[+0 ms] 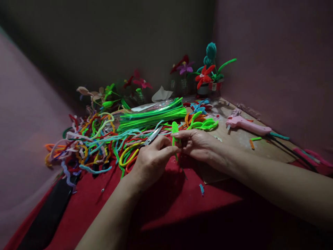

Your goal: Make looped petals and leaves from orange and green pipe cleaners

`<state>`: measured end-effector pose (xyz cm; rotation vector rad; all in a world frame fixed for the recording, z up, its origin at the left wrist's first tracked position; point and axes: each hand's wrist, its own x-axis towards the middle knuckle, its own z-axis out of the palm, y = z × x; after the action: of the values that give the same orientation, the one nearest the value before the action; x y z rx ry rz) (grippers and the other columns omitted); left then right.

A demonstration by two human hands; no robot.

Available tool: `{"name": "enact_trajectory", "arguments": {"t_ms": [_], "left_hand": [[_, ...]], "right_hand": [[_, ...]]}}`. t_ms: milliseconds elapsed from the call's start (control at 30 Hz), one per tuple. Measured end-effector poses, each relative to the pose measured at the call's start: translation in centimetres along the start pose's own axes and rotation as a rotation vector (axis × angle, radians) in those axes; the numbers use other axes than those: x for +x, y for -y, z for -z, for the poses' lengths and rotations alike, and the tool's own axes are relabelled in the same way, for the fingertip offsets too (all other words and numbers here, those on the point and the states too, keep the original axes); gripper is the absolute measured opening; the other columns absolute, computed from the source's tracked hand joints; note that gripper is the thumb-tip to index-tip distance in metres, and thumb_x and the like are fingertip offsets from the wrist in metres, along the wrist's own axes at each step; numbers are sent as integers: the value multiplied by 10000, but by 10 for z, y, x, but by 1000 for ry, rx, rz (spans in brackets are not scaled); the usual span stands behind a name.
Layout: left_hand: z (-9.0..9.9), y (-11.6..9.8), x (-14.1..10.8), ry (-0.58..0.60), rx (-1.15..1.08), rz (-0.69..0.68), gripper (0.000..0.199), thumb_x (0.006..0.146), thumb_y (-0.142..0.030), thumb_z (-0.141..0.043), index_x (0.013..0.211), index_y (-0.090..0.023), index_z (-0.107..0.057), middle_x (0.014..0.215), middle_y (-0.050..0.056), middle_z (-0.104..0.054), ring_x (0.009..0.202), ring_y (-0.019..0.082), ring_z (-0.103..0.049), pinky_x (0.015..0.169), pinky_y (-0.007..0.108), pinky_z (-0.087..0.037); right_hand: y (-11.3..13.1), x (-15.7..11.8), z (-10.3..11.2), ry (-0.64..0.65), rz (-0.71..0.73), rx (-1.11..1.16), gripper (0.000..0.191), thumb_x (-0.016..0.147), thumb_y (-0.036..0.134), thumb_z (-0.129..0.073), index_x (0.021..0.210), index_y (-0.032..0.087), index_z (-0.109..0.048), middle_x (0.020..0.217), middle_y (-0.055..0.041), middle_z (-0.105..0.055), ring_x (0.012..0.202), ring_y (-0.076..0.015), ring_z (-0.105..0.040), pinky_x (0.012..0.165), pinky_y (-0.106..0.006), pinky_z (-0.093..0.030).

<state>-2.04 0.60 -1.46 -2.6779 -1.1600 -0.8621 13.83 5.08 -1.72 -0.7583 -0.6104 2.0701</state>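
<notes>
A bright green pipe cleaner, bent into a narrow upright loop, is pinched between my two hands. My left hand is closed, thumb and forefinger pressed together at the lower part of the loop. From the other side, my right hand grips it a little higher with its fingertips. The piece's lower end hangs just below the fingers. Scissors with pointed metal blades lie just behind my left hand, their handles partly hidden. Several looped green pipe-cleaner leaves rest beyond my right hand.
Loose coloured pipe cleaners heap up at left, beside a green bundle. A pink glue gun lies on a board at right. Pipe-cleaner flowers stand at the back. A black flat object lies front left on red cloth.
</notes>
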Motion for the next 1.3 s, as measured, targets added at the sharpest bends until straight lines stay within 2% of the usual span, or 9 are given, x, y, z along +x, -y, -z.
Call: {"name": "enact_trajectory", "arguments": {"t_ms": [100, 233, 333, 467, 567, 667, 833, 1033, 1300], "left_hand": [[-1, 0, -1, -11, -1, -22, 255, 802, -145, -516, 955, -291, -658, 826, 21, -545, 696, 100, -500, 565, 201, -367], [7, -7, 5, -58, -211, 45, 163, 799, -169, -539, 862, -242, -671, 894, 42, -554, 790, 122, -533, 639, 216, -423], [15, -13, 9, -68, -345, 148, 113, 803, -182, -541, 812, -206, -651, 969, 64, -571, 864, 147, -541, 686, 238, -440], [18, -19, 10, -119, -509, 316, 114, 803, -197, -536, 805, -205, -650, 809, 32, -594, 744, 135, -545, 663, 236, -436], [18, -21, 9, -179, -437, 386, 112, 778, -196, -562, 850, -206, -647, 793, 23, -607, 724, 136, -542, 665, 238, -426], [17, -22, 10, -199, -292, 373, 76, 771, -180, -557, 814, -196, -617, 760, 14, -598, 687, 127, -533, 647, 231, -417], [13, -22, 11, -146, -68, 229, 118, 775, -109, -492, 749, -173, -587, 711, 23, -577, 675, 124, -531, 646, 225, -408], [7, -23, 8, -123, 83, 290, 227, 738, -101, -513, 950, -178, -535, 709, -5, -580, 626, 113, -549, 590, 208, -405], [-1, -23, 7, -49, 173, 265, 302, 741, -111, -504, 1032, -170, -444, 696, -8, -577, 585, 126, -570, 539, 216, -401]], "right_hand": [[0, 1, 1, 3, -15, -2, 150, 577, 20, -614, 550, 136, -522, 506, 35, -497, 482, -76, -419, 480, -234, -320], [0, -3, -1, 35, 57, -65, 142, 559, 55, -638, 533, 132, -522, 517, 30, -490, 500, -74, -407, 476, -231, -294], [-1, -6, -4, 77, 151, -150, 173, 546, 97, -667, 500, 133, -504, 490, 36, -455, 481, -66, -369, 454, -231, -241], [-3, -7, -3, 115, 238, -257, 173, 553, 147, -661, 484, 135, -503, 461, 39, -430, 459, -69, -357, 457, -241, -236], [-3, -5, -1, 112, 291, -327, 141, 564, 156, -635, 491, 138, -516, 452, 41, -427, 450, -74, -362, 464, -244, -251], [-4, -4, 1, 110, 344, -398, 128, 575, 147, -597, 479, 143, -513, 457, 44, -424, 447, -73, -360, 463, -244, -258], [-7, -4, 3, 88, 423, -535, 185, 603, 137, -544, 446, 159, -448, 439, 54, -381, 433, -69, -333, 453, -245, -238], [-6, -10, 1, 38, 458, -696, 204, 636, 146, -528, 452, 154, -439, 462, 58, -357, 453, -59, -295, 464, -241, -216], [-4, -16, -4, -3, 610, -974, 223, 678, 121, -482, 457, 147, -463, 482, 51, -337, 503, -72, -300, 498, -235, -239]]}}
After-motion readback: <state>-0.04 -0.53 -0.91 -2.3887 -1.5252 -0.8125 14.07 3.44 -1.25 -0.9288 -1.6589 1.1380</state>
